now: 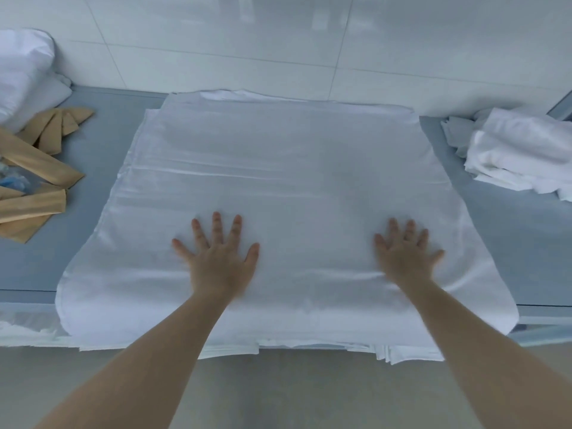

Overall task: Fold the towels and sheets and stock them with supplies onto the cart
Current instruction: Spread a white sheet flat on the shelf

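From the head camera, both bare forearms reach forward over the near edge of a grey desk (pixel 102 144). The left hand (pixel 218 258) lies flat, palm down, with its fingers straight and spread, pressing on a folded white sheet (pixel 278 168). The right hand (pixel 407 257) lies the same way, fingers straight and fanned, also flat on the sheet; it looks slightly blurred. Neither hand grips anything.

The sheet lies under both palms and spreads well beyond the fingertips toward the tiled wall (pixel 278 41). Its near edge hangs a little over the desk's front edge below the wrists, where several layered cloth edges show. The two hands sit well apart, each on the near part of the sheet.

Out past the left hand, near the desk's left end, lies a loose scatter of tan paper packets (pixel 34 162), with a bit of blue plastic among them. Beyond those, in the far left corner, sits a heap of white linen (pixel 24 66). Out past the right hand, beside the sheet's far right corner, rests a rumpled pile of white towels (pixel 520 147).
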`<state>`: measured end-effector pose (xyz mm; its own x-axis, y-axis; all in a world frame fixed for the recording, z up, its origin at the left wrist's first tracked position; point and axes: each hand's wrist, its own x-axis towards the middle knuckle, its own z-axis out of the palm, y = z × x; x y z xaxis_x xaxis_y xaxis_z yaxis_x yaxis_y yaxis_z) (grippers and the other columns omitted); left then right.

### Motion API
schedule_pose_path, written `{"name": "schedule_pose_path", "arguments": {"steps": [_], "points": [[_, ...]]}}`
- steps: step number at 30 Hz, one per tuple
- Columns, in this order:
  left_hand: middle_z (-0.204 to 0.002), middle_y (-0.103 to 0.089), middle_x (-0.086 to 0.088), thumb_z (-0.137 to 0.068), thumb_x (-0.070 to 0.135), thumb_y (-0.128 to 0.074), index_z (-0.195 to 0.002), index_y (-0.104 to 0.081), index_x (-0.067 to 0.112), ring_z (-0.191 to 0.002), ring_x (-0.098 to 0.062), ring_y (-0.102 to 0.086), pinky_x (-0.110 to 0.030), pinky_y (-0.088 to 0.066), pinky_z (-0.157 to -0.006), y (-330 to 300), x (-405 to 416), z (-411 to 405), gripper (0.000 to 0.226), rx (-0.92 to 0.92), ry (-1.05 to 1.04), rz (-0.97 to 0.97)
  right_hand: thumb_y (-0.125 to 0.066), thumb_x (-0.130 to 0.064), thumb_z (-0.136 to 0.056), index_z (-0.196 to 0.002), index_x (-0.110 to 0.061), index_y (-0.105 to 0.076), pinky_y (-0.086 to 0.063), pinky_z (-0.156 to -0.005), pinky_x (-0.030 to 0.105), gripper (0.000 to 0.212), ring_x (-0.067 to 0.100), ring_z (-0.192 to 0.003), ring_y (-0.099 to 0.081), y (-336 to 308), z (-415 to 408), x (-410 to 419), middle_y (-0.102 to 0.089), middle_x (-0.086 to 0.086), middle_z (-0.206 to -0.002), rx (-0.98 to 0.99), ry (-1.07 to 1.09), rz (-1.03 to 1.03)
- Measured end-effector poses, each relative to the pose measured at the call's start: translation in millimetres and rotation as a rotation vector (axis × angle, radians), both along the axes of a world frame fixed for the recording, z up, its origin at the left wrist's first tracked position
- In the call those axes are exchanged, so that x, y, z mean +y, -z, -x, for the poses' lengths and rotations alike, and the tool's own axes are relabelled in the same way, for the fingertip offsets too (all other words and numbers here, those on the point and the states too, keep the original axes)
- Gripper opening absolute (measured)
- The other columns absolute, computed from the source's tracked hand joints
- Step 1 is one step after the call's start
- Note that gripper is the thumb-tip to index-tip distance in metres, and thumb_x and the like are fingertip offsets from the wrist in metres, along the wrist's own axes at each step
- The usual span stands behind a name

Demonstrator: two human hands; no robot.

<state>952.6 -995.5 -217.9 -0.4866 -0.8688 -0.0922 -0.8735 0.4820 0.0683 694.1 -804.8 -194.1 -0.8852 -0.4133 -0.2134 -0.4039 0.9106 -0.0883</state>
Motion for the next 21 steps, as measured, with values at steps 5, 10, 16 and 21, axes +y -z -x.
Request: {"name": "schedule_pose_path", "arguments": {"steps": [5,10,16,21], "points": [[-0.162,0.009,0.003,-0.083,0.072,0.0,-0.15,0.008,0.042,-0.146,-0.037,0.015,-0.072,0.006,-0.106,-2,-1,-3,0.074,-0.005,-0.014,0.002,-0.011,-0.063,-0.093,-0.15,-0.044,-0.006,0.01,-0.107,0.068,0.061,0.026,-0.148,0.005,16,-124,-68,-0.001,-0.003,-0.162,0.075,-0.388,0.077],[-0.161,0.014,0.003,-0.079,0.075,0.002,-0.149,0.011,0.044,-0.144,-0.037,0.019,-0.073,0.009,-0.103,-6,-1,-3,0.077,-0.028,-0.009,-0.048,0.006,-0.066,-0.086,-0.146,-0.049,0.012,0.013,-0.107,0.066,0.063,0.025,-0.147,0.015,25,-133,-71,0.011,-0.006,-0.161,0.103,-0.369,0.04],[-0.161,0.014,0.001,-0.079,0.081,-0.003,-0.147,0.012,0.047,-0.146,-0.033,0.015,-0.069,0.008,-0.105,-3,-37,-66,0.078,-0.035,-0.171,-0.073,0.011,-0.067,-0.083,-0.145,-0.049,0.016,0.012,-0.108,0.066,0.064,0.026,-0.147,0.016,25,-133,-71,0.014,-0.006,-0.161,0.1,-0.382,0.037],[-0.162,0.011,-0.006,-0.09,0.068,-0.007,-0.153,0.005,0.035,-0.148,-0.026,0.012,-0.057,0.005,-0.116,-9,-58,-130,0.073,-0.008,-0.316,-0.122,0.009,-0.067,-0.085,-0.146,-0.048,0.016,0.011,-0.108,0.066,0.063,0.026,-0.147,0.016,23,-132,-71,0.014,-0.006,-0.161,0.096,-0.387,0.026]]}}
